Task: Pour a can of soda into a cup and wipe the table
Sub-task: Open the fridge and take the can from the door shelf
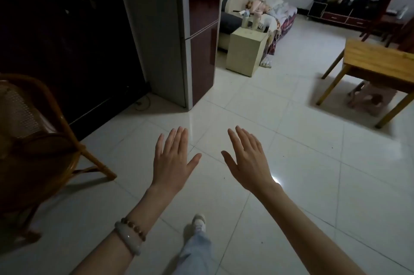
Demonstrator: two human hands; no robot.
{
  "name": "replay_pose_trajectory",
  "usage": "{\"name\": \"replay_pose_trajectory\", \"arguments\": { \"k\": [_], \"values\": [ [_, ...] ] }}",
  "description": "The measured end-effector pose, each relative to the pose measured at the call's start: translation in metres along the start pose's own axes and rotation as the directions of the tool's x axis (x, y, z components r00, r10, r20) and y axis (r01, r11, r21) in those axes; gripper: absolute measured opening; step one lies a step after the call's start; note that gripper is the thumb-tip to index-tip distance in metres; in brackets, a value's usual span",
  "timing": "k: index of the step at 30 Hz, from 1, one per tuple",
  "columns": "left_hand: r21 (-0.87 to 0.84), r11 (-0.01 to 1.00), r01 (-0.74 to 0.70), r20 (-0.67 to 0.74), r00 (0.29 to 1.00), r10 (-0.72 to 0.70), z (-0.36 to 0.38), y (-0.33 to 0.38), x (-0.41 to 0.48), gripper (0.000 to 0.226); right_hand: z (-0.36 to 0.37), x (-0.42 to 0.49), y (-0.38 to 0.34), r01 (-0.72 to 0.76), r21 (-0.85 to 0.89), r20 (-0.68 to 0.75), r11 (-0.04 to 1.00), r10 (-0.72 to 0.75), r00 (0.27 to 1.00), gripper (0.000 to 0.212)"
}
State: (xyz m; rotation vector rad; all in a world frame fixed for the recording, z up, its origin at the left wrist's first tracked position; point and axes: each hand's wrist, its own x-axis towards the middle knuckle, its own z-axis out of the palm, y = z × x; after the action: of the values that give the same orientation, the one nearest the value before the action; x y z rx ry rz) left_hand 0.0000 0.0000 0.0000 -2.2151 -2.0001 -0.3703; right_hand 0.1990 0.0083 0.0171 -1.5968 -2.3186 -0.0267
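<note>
My left hand and my right hand are stretched out side by side over the white tiled floor, backs up, fingers straight, holding nothing. Two bracelets sit on my left wrist. A wooden table stands at the right edge, well beyond my right hand; only its near corner and legs show. No can, cup or cloth is in view.
A dark red refrigerator stands ahead, just left of centre. A rattan chair is close on the left. A beige side cabinet and a sofa lie further back. My foot is on the tiles below my hands.
</note>
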Motion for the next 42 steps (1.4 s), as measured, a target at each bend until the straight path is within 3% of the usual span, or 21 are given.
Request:
{"name": "replay_pose_trajectory", "arguments": {
  "k": [15,24,42],
  "values": [
    [0.024,1.000,-0.009,0.022,1.000,0.009,0.052,-0.034,0.254,0.079,0.039,0.235,0.085,-0.067,-0.002,-0.013,0.998,0.067,0.998,0.068],
    [0.012,1.000,0.011,0.086,0.996,-0.012,0.090,-0.037,0.382,0.080,0.070,0.360,0.153,-0.080,-0.005,0.055,0.997,0.080,0.995,0.066],
    [0.062,0.977,0.202,0.099,0.973,-0.207,0.183,-0.002,0.706,0.076,0.120,0.666,0.346,0.102,0.020,0.082,0.995,-0.103,0.991,0.059]
  ]
}}
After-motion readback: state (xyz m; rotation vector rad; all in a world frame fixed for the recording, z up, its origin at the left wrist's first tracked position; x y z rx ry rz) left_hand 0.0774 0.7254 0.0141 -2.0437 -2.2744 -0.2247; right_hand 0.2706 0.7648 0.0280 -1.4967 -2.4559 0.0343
